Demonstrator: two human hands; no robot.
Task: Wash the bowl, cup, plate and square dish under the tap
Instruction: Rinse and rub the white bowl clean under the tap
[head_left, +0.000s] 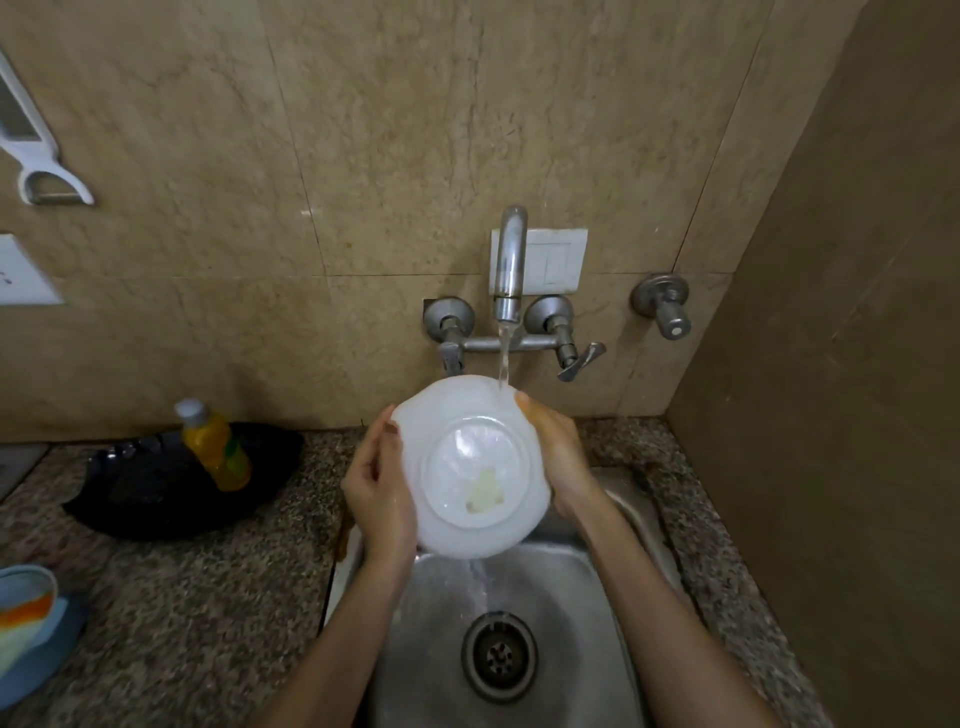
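Note:
A white plate (470, 462) is held tilted above the steel sink (566, 613), its underside with the round foot ring facing me. My left hand (379, 493) grips its left rim, thumb over the edge. My right hand (556, 457) holds the right rim, fingers behind it. Water runs from the tap (509, 260) onto the plate's upper right edge and pours off the bottom into the sink near the drain (500, 656). A colourful bowl (26, 613) sits at the far left of the counter. The cup and the square dish are not in view.
A yellow bottle (215, 447) stands on a black tray (171, 483) on the granite counter (208, 597) left of the sink. Tap handles (571, 353) and a separate valve (665, 306) stick out of the tiled wall. A brown side wall closes the right.

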